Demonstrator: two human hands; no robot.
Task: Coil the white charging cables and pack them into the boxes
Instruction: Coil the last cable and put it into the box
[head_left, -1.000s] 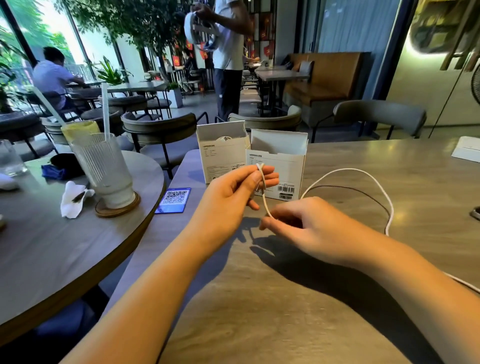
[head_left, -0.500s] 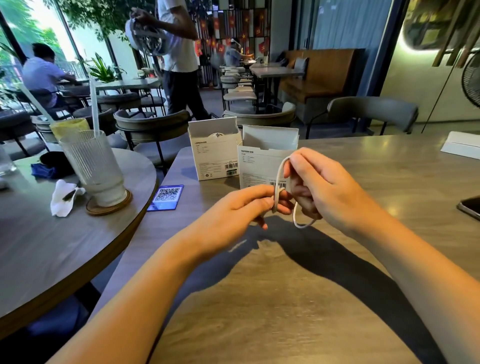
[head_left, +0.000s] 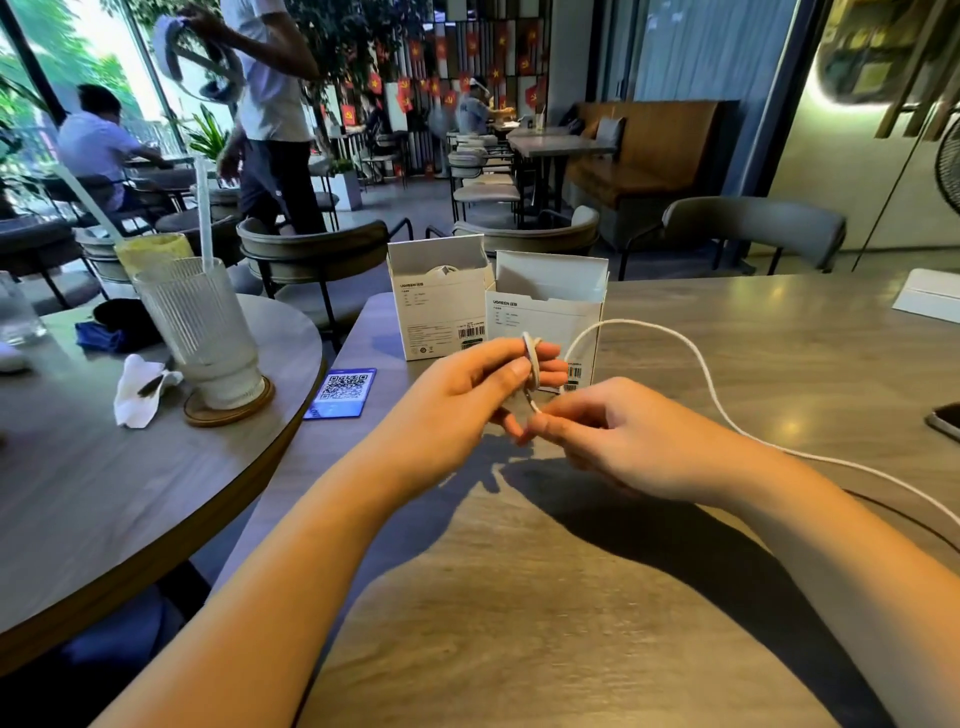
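At table centre: left hand (head_left: 467, 400), fingers curled, with turns of one white cable (head_left: 691, 364) wound round its fingers; right hand (head_left: 618, 436), at 3 o'clock of it, pinching the cable just below the loops, the loose length arcing away toward 3 o'clock. Toward 12 o'clock: two white boxes, flaps open, upright, side by side — near box (head_left: 545, 312) and far box (head_left: 441, 301), each printed "UGREEN", barcode labels low on their fronts. At 10 o'clock: one blue QR card (head_left: 343, 393), flat on the table (head_left: 519, 597).

We see a white cable (head_left: 696, 364) on the grey wood-grain desk (head_left: 571, 597), two white boxes (head_left: 441, 306) with black barcodes, and a blue QR card (head_left: 341, 393) by its left edge.
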